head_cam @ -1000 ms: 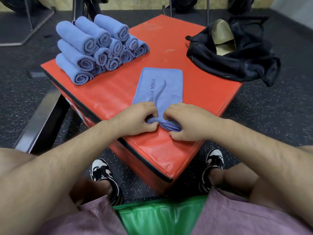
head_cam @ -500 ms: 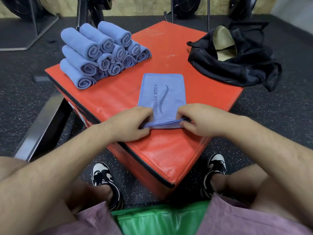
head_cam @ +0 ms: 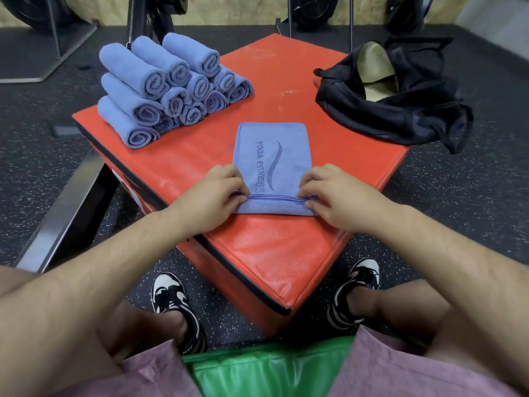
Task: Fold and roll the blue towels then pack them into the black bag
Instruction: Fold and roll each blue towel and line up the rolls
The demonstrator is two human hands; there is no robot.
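The folded blue towel [head_cam: 272,156] bears the dark lettering "YOGA FITNESS".

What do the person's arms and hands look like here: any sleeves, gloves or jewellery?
The left hand and right hand are bare: no gloves, rings, watch or wristband visible. The arms are uncovered as far as the frame shows, with no sleeve in view.

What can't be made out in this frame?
Head view:
- Contents of black bag: hidden by its fabric.
- Number of rolled towels: rear rolls hidden behind front ones.
- Fingertips of left hand and right hand: partly under turned edge of folded towel.
- Gym equipment: cut off by top edge.
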